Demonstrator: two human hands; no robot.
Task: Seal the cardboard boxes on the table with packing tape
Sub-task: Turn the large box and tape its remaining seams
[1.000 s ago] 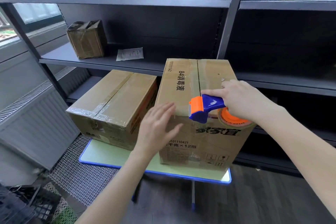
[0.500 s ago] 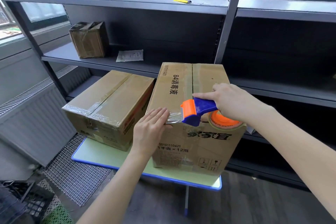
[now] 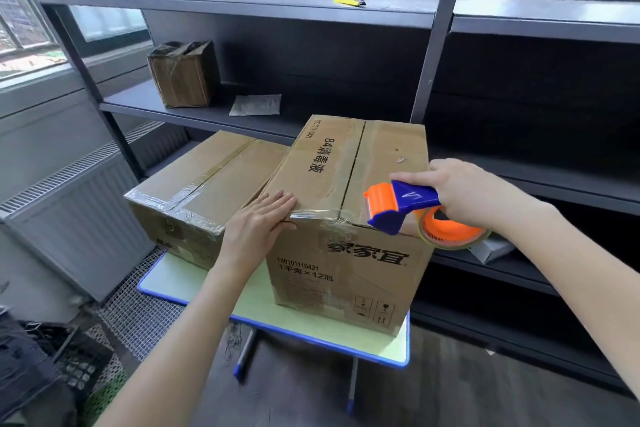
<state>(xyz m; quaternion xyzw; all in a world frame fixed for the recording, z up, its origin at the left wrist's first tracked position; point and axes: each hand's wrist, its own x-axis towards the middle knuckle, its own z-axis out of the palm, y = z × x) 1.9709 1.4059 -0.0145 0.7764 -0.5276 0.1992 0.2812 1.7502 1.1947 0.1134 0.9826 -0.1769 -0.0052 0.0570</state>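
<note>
Two cardboard boxes stand on a small green table [image 3: 311, 322] with a blue rim. The taller printed box [image 3: 346, 253] is on the right, and clear tape runs along its near top edge. My left hand [image 3: 256, 229] presses flat with straight fingers on that box's near left top corner, over the tape end. My right hand [image 3: 474, 194] grips the handle of a blue and orange tape dispenser [image 3: 398, 206], held at the box's near right top edge. The lower box [image 3: 201, 198] on the left has tape across its top.
Dark metal shelving [image 3: 277, 7] rises right behind the table. It holds a small taped box [image 3: 183, 74], a flat paper packet [image 3: 256, 105] and a yellow utility knife [image 3: 349, 2]. A radiator [image 3: 69, 218] and a wire mesh panel [image 3: 138, 315] lie to the left.
My right hand has drawn the dispenser rightwards along the near top edge, laying tape. My left hand went from pinching the tape end to pressing it flat on the corner.
</note>
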